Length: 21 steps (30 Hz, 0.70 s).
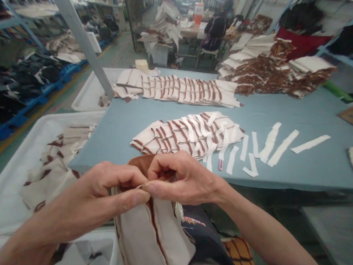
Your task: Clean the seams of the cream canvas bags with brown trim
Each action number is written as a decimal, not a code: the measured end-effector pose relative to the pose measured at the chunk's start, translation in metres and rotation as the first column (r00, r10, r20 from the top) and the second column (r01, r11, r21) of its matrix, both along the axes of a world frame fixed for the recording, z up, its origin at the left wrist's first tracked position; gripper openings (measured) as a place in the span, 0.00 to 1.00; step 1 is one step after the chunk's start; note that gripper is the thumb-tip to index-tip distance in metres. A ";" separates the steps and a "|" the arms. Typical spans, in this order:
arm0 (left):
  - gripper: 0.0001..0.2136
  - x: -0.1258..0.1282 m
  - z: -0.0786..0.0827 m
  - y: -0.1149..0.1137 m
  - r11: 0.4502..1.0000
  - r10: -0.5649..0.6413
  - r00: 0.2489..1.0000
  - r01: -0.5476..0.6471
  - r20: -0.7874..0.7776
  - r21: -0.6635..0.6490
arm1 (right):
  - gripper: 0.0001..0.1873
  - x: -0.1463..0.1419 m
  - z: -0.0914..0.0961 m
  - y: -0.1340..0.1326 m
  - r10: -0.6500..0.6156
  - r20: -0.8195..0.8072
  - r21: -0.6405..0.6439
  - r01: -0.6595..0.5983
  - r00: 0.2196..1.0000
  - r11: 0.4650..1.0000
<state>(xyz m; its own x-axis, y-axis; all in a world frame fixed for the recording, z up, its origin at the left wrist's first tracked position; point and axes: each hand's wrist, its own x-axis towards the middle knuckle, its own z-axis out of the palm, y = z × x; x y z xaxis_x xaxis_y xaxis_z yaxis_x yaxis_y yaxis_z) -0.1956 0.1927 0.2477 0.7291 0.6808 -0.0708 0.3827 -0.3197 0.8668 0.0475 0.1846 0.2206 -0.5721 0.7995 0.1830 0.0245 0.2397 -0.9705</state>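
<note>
My left hand (107,192) and my right hand (180,177) meet in front of me, both pinched shut on the top edge of a cream fabric piece with brown trim (151,237) that hangs down over my lap. The fingertips touch each other at the edge. Just beyond my hands, on the blue-grey table (286,114), lies a fanned row of similar cream and brown pieces (186,135). White fabric strips (270,145) lie scattered to its right, with a small pink tool (220,164) among them.
A second row of pieces (179,89) and tall stacks (269,66) sit at the table's far side. White bins with more pieces (52,160) stand at left, beside a slanted metal post (83,41). A person sits at a far table (217,28). Shelves line both sides.
</note>
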 end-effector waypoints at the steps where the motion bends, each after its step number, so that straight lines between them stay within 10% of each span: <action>1: 0.17 -0.001 -0.003 0.001 1.000 -0.001 1.000 0.000 -0.015 -0.023 | 0.16 0.003 -0.002 0.003 0.044 -0.014 0.005 -0.044 0.999 0.999; 12: 0.17 -0.007 -0.001 0.003 0.996 0.020 0.991 -0.008 -0.130 0.086 | 0.08 0.001 -0.009 0.010 -0.051 0.106 0.512 -0.010 0.993 0.859; 21: 0.15 0.008 0.002 0.024 0.963 0.109 0.991 -0.086 -0.076 0.257 | 0.11 0.012 -0.001 0.054 0.073 0.130 0.211 -0.099 0.989 0.972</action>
